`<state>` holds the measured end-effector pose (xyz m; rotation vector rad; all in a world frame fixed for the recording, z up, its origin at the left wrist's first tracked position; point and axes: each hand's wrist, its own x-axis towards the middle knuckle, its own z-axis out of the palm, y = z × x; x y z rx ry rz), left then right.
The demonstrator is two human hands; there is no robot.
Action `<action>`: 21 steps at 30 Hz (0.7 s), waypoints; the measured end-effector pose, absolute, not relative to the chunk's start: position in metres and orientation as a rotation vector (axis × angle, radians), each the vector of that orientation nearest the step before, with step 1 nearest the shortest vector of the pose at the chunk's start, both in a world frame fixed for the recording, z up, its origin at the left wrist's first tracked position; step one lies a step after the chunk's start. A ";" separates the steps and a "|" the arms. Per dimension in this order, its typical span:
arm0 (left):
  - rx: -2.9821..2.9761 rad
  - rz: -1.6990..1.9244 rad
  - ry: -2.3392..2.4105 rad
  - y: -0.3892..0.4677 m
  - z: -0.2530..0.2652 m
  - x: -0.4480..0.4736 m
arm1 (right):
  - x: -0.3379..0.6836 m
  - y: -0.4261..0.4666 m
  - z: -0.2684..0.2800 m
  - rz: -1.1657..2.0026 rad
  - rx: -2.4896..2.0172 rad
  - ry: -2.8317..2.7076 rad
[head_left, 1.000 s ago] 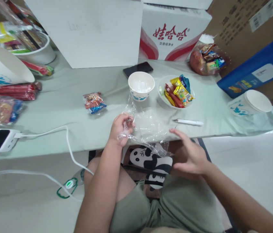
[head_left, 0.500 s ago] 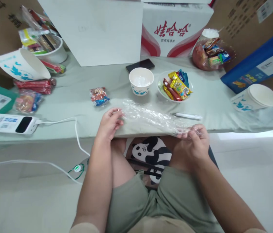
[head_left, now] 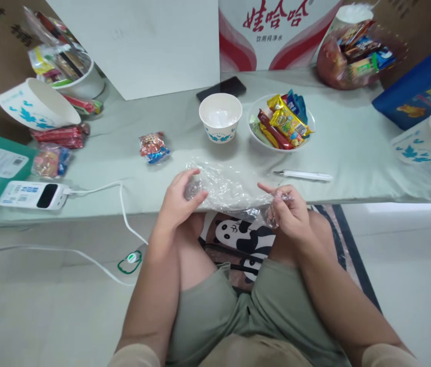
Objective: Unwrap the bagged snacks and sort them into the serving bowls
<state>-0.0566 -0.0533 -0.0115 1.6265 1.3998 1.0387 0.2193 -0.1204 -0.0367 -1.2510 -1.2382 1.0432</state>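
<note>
A crumpled sheet of clear plastic film lies along the front edge of the table, between my hands. My right hand pinches its bunched right end, index finger pointing out to the left. At the other end my left hand has thumb and fingers spread around the film, touching it loosely at most. Just beyond the film stand an empty paper bowl with blue leaf prints and a white bowl of wrapped snacks. To the right of the film lies a white pen-like cutter.
A small snack packet lies left of the film. Farther left are a white power bank with a cable, red snack packs and a tipped paper bucket. Behind are a phone and white cartons; paper cups lie at right.
My right hand has moved left, bringing the film's ends closer together and bunching it. My left hand has opened its fingers. The camera view has shifted slightly.
</note>
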 end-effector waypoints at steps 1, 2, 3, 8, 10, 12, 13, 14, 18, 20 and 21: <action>1.705 0.970 1.426 -0.053 -0.012 -0.058 | 0.221 -0.120 -0.040 1.027 -1.263 -1.284; 1.759 0.904 1.442 -0.052 -0.013 -0.059 | 0.222 -0.120 -0.043 1.014 -1.271 -1.327; 1.785 0.864 1.446 -0.052 -0.015 -0.060 | 0.223 -0.119 -0.045 1.003 -1.272 -1.354; 1.576 1.118 1.382 -0.052 -0.016 -0.063 | 0.219 -0.111 -0.050 0.970 -1.273 -1.236; 1.430 1.264 1.381 -0.053 -0.015 -0.063 | 0.215 -0.109 -0.053 0.940 -1.269 -1.170; 1.309 1.345 1.376 -0.054 -0.015 -0.063 | 0.213 -0.108 -0.058 0.897 -1.224 -1.100; 1.259 1.371 1.357 -0.055 -0.015 -0.061 | 0.213 -0.107 -0.060 0.874 -1.182 -1.067; 1.207 1.394 1.330 -0.055 -0.016 -0.060 | 0.213 -0.107 -0.062 0.852 -1.132 -1.049; 0.961 1.452 1.312 -0.055 -0.015 -0.051 | 0.215 -0.110 -0.060 0.816 -0.994 -1.259; 0.891 1.471 1.343 -0.054 -0.013 -0.047 | 0.214 -0.115 -0.056 0.804 -1.059 -1.436; 0.880 1.489 1.351 -0.053 -0.013 -0.047 | 0.213 -0.117 -0.053 0.785 -1.111 -1.492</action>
